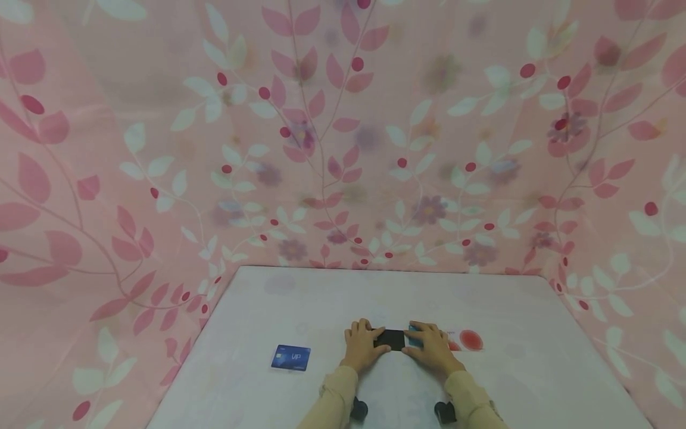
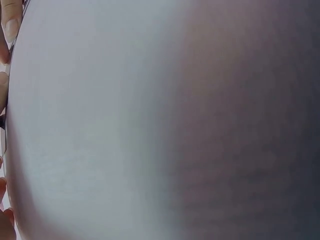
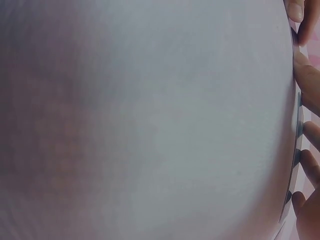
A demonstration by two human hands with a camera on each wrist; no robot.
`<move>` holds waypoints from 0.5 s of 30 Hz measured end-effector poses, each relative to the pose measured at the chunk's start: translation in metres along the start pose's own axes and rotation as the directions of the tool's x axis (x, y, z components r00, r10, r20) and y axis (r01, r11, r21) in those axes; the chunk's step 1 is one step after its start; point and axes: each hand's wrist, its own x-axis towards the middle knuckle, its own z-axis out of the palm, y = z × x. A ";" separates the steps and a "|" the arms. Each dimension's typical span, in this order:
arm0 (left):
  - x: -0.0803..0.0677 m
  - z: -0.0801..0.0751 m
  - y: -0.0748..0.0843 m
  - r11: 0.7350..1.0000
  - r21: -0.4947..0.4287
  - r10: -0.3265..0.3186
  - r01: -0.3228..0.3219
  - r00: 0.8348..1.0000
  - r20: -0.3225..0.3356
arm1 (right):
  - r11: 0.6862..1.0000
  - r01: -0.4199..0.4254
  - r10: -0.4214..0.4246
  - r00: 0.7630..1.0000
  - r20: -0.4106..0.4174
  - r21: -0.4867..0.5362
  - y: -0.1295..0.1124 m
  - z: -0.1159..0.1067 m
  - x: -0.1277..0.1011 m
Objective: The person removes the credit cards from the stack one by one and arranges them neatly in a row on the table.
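Note:
A black card (image 1: 393, 339) lies flat on the white table between my two hands in the head view. My left hand (image 1: 361, 347) touches its left end, with thumb and index finger at the edges and the other fingers spread on the table. At its right end rest the thumb and index finger of my right hand (image 1: 430, 347). A blue card (image 1: 414, 339) shows partly under the right fingers, just right of the black one. In the right wrist view, fingertips (image 3: 308, 160) press along a thin flat edge. The left wrist view catches only fingertips (image 2: 11, 30) at its border.
A blue card marked VIP (image 1: 291, 357) lies to the left on the white table (image 1: 278, 304). Right of my right hand is a pale card with red circles (image 1: 471, 340), partly covered. Pink floral cloth (image 1: 375, 179) hangs behind and on both sides.

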 end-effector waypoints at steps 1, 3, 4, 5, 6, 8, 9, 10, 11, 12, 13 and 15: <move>0.000 0.000 0.000 1.000 0.001 0.001 -0.001 1.000 0.000 | 1.000 0.025 -0.026 1.000 -0.016 -0.012 0.000 0.000 -0.001; -0.001 -0.001 -0.001 1.000 -0.025 0.005 -0.005 1.000 -0.004 | 0.999 0.047 -0.047 0.998 -0.033 -0.016 0.000 0.000 -0.001; -0.002 0.000 -0.002 1.000 -0.029 0.009 -0.009 1.000 -0.010 | 0.999 0.050 -0.051 0.998 -0.035 -0.021 0.000 0.000 -0.002; -0.003 0.000 -0.004 0.999 -0.034 0.013 -0.014 1.000 -0.016 | 0.999 0.043 -0.044 0.999 -0.029 -0.016 0.001 0.000 -0.001; -0.003 0.001 -0.005 0.999 -0.044 0.015 -0.016 1.000 -0.020 | 0.999 0.034 -0.034 0.999 -0.020 -0.014 0.001 0.000 -0.001; -0.005 0.000 -0.008 0.997 -0.076 0.017 -0.019 1.000 -0.026 | 1.000 -0.004 0.004 1.000 0.010 -0.001 0.001 0.001 0.001; -0.007 -0.001 -0.009 0.996 -0.084 0.014 -0.016 1.000 -0.024 | 1.000 -0.021 0.021 0.999 0.027 -0.005 0.001 0.001 0.002; -0.008 -0.003 -0.011 0.994 -0.109 0.011 -0.014 1.000 -0.028 | 0.999 -0.037 0.037 0.998 0.043 -0.009 0.001 0.001 0.003; -0.010 -0.006 -0.012 0.990 -0.144 0.004 -0.007 1.000 -0.027 | 0.998 -0.056 0.056 0.997 0.058 -0.008 0.001 0.001 0.004; -0.012 -0.010 -0.012 0.984 -0.176 -0.008 0.003 1.000 -0.024 | 0.998 -0.069 0.069 0.995 0.069 -0.009 0.001 0.001 0.004; -0.014 -0.014 -0.013 0.978 -0.208 -0.022 0.016 0.999 -0.025 | 0.997 -0.079 0.080 0.994 0.074 -0.010 0.000 0.001 0.004; -0.018 -0.021 -0.017 0.969 -0.246 -0.041 0.027 0.998 -0.052 | 0.996 -0.090 0.090 0.993 0.069 -0.003 -0.002 -0.001 0.004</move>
